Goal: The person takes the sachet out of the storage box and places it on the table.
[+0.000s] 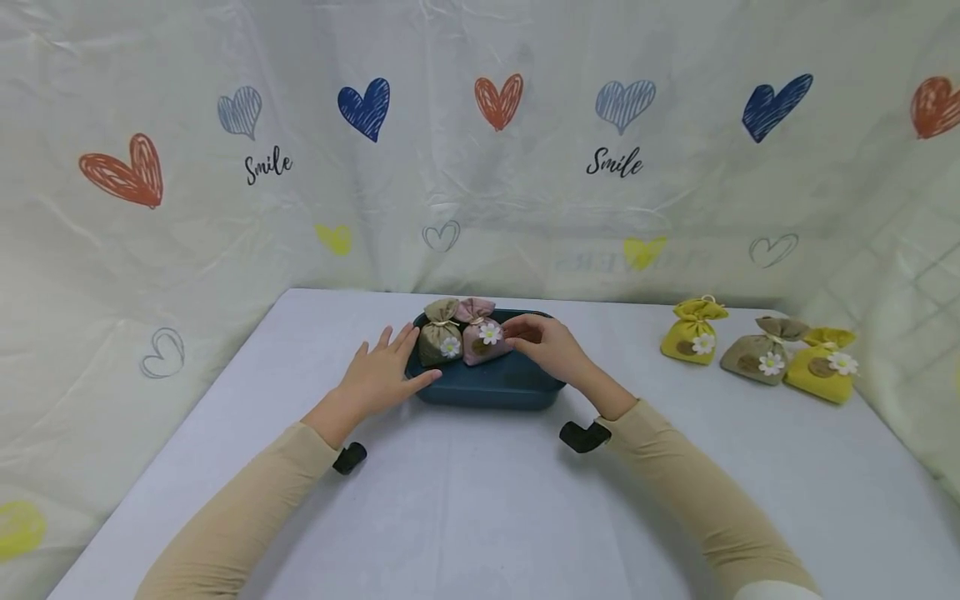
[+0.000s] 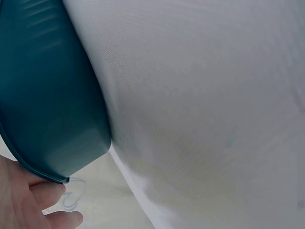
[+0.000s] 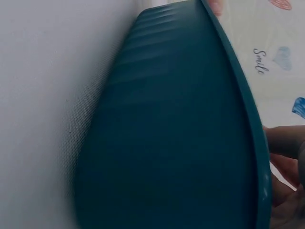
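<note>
Fingers (image 1: 385, 338) spread, the left hand (image 1: 377, 377) touches the teal tray (image 1: 487, 395).

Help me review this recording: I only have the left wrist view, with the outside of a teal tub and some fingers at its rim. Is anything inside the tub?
Observer: Yes, the head view shows two small tied bags side by side in the tub: a green-brown bag and a pink bag.
Operator: Is anything close up against either one?
Observer: The right hand has its fingertips at the pink bag's right side; I can't tell whether they grip it.
Operator: Are there more like these?
Observer: Yes, three on the table, off to the right: a yellow bag, a grey-brown bag and another yellow bag.
</note>
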`<state>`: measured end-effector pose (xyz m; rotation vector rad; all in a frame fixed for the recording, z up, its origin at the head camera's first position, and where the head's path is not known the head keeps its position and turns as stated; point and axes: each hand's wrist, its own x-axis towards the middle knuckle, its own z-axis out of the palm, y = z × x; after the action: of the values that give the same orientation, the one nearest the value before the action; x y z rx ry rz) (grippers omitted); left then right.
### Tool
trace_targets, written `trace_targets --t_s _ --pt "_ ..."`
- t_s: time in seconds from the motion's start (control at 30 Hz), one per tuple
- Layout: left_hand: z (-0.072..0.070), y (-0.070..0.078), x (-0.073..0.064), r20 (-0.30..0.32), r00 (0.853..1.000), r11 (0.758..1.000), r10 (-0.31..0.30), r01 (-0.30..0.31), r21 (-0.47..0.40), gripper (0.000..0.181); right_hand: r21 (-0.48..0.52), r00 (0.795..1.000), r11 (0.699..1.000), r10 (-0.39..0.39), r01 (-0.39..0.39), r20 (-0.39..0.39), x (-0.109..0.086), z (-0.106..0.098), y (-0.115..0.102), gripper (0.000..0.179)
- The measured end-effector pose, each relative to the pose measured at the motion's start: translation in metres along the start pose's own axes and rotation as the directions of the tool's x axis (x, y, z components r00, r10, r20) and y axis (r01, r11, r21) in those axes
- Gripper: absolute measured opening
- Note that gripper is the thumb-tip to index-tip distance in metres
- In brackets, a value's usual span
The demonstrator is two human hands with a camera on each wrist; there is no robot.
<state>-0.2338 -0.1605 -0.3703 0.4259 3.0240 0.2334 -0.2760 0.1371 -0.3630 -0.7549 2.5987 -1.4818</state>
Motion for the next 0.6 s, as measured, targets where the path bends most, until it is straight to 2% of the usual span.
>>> trace_targets --t_s 0.13,0.23,0.6 --pt "0.002 -0.001 0.001 0.002 1.000 1.000 0.000 0.000 0.011 0.096 -0.072 0.999 0.997 0.023 -0.020 0.036 0.004 0.005 -0.001 0.034" --pt "0.002 -0.001 0.001 0.001 1.000 1.000 -0.001 0.001 0.017 0.096 -0.091 0.998 0.995 0.044 -0.041 0.035 0.006 0.006 -0.003 0.036" --pt "0.000 0.000 0.001 0.006 1.000 1.000 -0.003 0.003 0.001 0.095 -0.054 0.993 0.992 0.115 -0.115 0.007 0.019 0.011 0.000 0.040"
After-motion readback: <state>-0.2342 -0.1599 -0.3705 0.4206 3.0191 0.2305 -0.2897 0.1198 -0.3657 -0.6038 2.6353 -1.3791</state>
